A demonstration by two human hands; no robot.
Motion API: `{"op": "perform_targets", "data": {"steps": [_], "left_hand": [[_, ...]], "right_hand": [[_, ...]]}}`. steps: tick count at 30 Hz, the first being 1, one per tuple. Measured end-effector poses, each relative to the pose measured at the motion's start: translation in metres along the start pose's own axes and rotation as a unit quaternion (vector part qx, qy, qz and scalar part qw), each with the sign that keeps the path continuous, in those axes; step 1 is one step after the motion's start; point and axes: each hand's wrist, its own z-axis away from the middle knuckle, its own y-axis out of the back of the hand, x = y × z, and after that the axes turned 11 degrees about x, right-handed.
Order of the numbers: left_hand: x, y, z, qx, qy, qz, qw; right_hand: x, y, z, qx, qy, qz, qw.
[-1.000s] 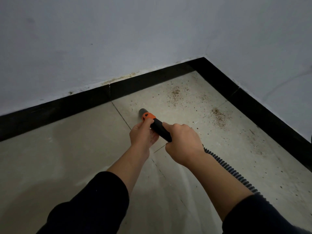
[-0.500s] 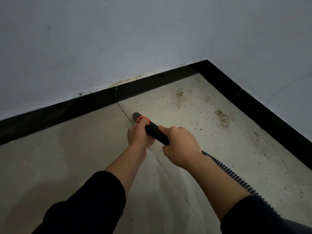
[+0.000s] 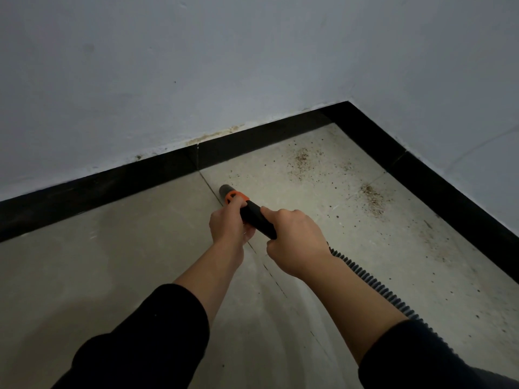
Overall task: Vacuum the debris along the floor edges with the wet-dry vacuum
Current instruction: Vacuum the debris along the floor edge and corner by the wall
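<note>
We look down at two bare hands holding one vacuum nozzle (image 3: 257,220) low over the floor (image 3: 112,262). The left hand (image 3: 229,226) grips it just behind the orange collar, its fingers (image 3: 248,234) curled tightly under the tube. The right hand (image 3: 295,242) is closed around the black grip farther back. A ribbed grey hose (image 3: 379,287) trails from under the right wrist towards the lower right. The grey nozzle tip points away from us, just right of a grout line (image 3: 209,183) and near the black baseboard (image 3: 98,186).

The floor is pale tile in a dim room corner, under a plain white wall (image 3: 168,66) stained along its bottom edge. Brown debris (image 3: 302,158) lies in two patches and scattered specks to the right of the nozzle, apart from its tip. Black sleeves (image 3: 146,341) cover both forearms.

Compared with a second ago, the tip sits closer to the grout line and farther from the debris. Since half a second ago it has scarcely shifted. Both grips and both patches look unchanged.
</note>
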Motion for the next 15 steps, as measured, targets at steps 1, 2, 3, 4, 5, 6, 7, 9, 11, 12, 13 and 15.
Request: {"op": "perform_targets", "data": {"steps": [1,2,3,4,5,6,7,9,11,12,13,15], "left_hand": [[0.0,-0.001,0.0,-0.003,-0.001,0.004,1.0],[0.0,-0.002,0.0,-0.007,-0.001,0.007,1.0],[-0.001,-0.003,0.0,-0.012,-0.001,0.01,1.0],[-0.001,-0.004,0.0,-0.017,0.001,0.012,1.0],[-0.002,-0.005,0.0,-0.021,0.003,0.015,1.0],[-0.003,-0.006,0.0,-0.024,0.006,0.019,1.0],[-0.003,-0.007,0.0,-0.029,0.008,0.022,0.999],[-0.005,-0.009,0.0,-0.038,0.011,0.027,0.999],[-0.006,-0.01,0.0,-0.045,0.012,0.03,0.998],[-0.007,-0.011,-0.001,-0.049,0.012,0.032,0.998],[-0.007,-0.011,-0.001,-0.052,0.013,0.034,0.998],[-0.008,-0.013,-0.001,-0.054,0.014,0.037,0.998]], "right_hand": [[0.001,-0.001,-0.001,0.001,-0.001,0.002,1.0],[0.002,-0.001,-0.002,0.003,-0.003,0.005,1.0],[0.003,-0.001,-0.002,0.004,-0.006,0.009,1.0],[0.004,0.0,-0.003,0.006,-0.007,0.013,1.0],[0.005,0.0,-0.003,0.007,-0.008,0.017,1.0],[0.006,0.001,-0.004,0.007,-0.009,0.02,1.0],[0.007,0.001,-0.004,0.007,-0.009,0.022,1.0],[0.008,0.001,-0.004,0.008,-0.011,0.028,1.0],[0.01,0.001,-0.004,0.009,-0.015,0.031,0.999],[0.011,0.001,-0.005,0.01,-0.016,0.032,0.999],[0.012,0.001,-0.005,0.01,-0.017,0.033,0.999],[0.012,0.001,-0.007,0.008,-0.02,0.032,0.999]]}}
